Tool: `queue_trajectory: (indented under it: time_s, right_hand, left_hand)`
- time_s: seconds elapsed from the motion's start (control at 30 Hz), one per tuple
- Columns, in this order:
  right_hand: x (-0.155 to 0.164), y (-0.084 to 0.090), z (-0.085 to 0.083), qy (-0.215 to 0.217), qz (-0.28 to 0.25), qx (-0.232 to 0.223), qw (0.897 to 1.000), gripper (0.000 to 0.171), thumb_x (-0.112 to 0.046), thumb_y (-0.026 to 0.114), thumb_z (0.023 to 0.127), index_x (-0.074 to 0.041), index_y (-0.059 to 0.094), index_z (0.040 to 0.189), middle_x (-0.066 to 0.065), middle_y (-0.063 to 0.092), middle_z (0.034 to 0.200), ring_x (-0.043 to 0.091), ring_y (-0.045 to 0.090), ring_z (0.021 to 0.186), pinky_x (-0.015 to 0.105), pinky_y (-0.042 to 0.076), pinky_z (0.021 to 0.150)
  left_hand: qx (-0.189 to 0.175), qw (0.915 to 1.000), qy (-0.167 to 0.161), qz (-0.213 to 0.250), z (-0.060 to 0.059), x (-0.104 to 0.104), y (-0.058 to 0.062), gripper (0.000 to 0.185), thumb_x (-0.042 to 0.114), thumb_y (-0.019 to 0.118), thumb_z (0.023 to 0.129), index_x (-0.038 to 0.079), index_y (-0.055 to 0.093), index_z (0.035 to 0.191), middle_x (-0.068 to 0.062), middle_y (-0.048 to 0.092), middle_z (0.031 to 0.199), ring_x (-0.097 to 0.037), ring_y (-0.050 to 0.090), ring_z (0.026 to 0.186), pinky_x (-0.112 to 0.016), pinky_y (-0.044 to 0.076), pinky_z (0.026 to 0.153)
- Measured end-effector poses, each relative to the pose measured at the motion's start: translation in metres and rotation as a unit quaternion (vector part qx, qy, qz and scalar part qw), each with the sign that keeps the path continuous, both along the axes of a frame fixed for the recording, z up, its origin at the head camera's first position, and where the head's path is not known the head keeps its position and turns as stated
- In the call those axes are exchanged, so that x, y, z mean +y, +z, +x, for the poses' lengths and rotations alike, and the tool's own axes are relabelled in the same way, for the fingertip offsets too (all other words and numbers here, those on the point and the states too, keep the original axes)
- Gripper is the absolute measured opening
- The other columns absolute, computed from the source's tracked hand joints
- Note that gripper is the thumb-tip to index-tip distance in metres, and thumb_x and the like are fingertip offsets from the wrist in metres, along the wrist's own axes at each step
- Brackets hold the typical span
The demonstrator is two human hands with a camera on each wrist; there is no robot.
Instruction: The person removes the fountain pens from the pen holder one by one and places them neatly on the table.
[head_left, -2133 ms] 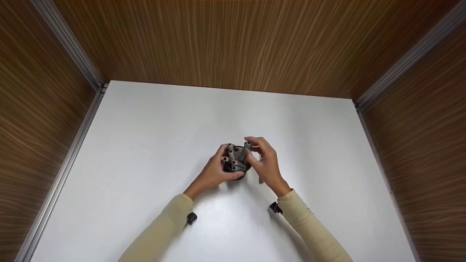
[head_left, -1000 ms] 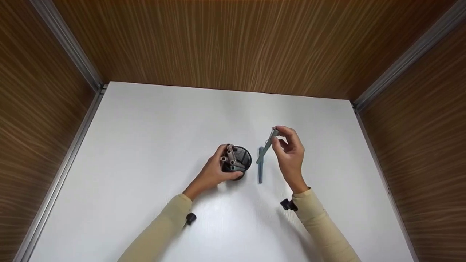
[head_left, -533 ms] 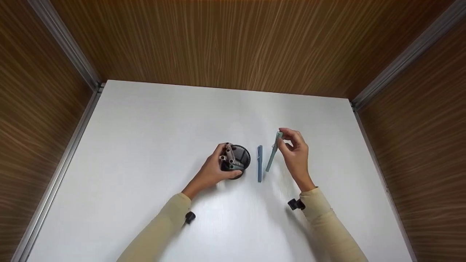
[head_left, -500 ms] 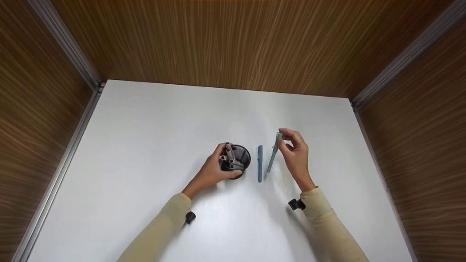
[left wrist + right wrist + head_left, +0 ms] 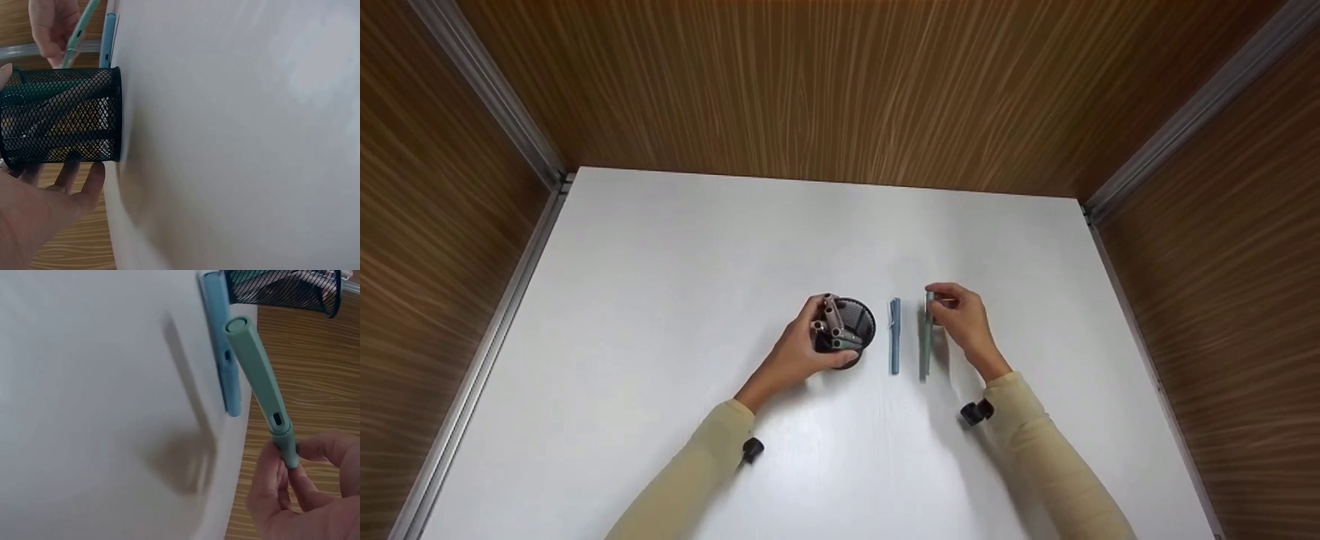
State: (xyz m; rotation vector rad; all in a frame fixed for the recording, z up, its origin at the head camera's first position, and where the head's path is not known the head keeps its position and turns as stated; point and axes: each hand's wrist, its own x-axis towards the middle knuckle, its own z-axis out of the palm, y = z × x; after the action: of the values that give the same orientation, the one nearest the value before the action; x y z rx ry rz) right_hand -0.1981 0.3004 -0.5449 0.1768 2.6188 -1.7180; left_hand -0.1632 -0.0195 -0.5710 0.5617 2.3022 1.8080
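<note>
My left hand (image 5: 799, 351) grips a black mesh pen holder (image 5: 62, 115) from its left side, thumb along the near rim. Several pens (image 5: 835, 319), brownish and green, lean in the holder toward that hand. With thumb and fingertips my right hand (image 5: 964, 313) pinches a green pen (image 5: 260, 377) by its far end. In the head view this pen points toward the near edge, close over the table, with its shadow beside it. A blue pen (image 5: 895, 336) lies on the table between the holder and the green pen, roughly parallel to the latter.
The white table (image 5: 697, 262) has wood-grain panels (image 5: 810, 90) at its back and both sides, with metal rails in the corners. Small black devices (image 5: 976, 412) sit at the cuffs of both sleeves.
The right hand has drawn the green pen out of the holder, carried it right past the blue pen, then lowered it and straightened it beside that pen. The left hand stays on the holder.
</note>
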Motion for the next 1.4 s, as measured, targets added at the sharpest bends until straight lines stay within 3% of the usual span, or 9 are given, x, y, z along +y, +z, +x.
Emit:
queue_trajectory:
  time_s: [0.2,0.43,0.67,1.03,1.4]
  right_hand:
    - [0.001,-0.007,-0.010,0.019,0.045,-0.066,0.997,0.034,-0.009,0.067,0.103,0.002,0.071,0.135,0.017,0.067,0.122,0.026,0.062,0.103,0.026,0.057,0.079]
    - [-0.001,-0.009,-0.018,0.030,0.089,-0.077,0.993,0.029,-0.005,0.068,0.099,0.005,0.074,0.126,0.016,0.069,0.112,0.024,0.063,0.098,0.025,0.055,0.078]
    - [-0.006,-0.007,-0.017,0.011,0.120,-0.103,0.987,0.029,-0.005,0.066,0.100,0.005,0.074,0.126,0.017,0.069,0.113,0.026,0.064,0.097,0.032,0.054,0.081]
    - [-0.010,-0.009,-0.016,0.001,0.126,-0.100,0.987,0.029,-0.008,0.067,0.102,0.004,0.072,0.127,0.019,0.068,0.117,0.030,0.062,0.101,0.039,0.054,0.088]
    - [-0.011,-0.016,-0.012,-0.010,0.135,-0.068,0.989,0.026,-0.008,0.067,0.104,0.006,0.072,0.125,0.019,0.070,0.113,0.028,0.064,0.097,0.037,0.054,0.085]
  left_hand:
    - [-0.006,1.0000,0.002,0.005,0.002,0.000,-0.001,0.097,0.039,0.096,0.086,0.020,0.041,0.163,-0.006,0.059,0.147,-0.025,0.057,0.132,-0.050,0.046,0.112]
    - [-0.003,0.9996,-0.009,0.025,0.001,0.001,-0.002,0.094,0.034,0.096,0.087,0.019,0.042,0.163,-0.009,0.060,0.147,-0.025,0.056,0.131,-0.051,0.046,0.110]
    - [0.001,0.9999,-0.008,0.009,0.000,0.002,-0.002,0.097,0.038,0.096,0.086,0.019,0.041,0.163,-0.006,0.059,0.146,-0.023,0.057,0.130,-0.047,0.047,0.110]
    - [-0.008,0.9999,-0.003,0.007,0.000,0.000,-0.003,0.099,0.040,0.097,0.085,0.020,0.040,0.164,-0.006,0.059,0.148,-0.026,0.058,0.130,-0.051,0.049,0.109]
    - [0.004,0.9999,-0.006,0.012,0.000,0.000,-0.003,0.098,0.038,0.096,0.086,0.016,0.041,0.164,-0.008,0.059,0.147,-0.024,0.057,0.130,-0.049,0.047,0.109]
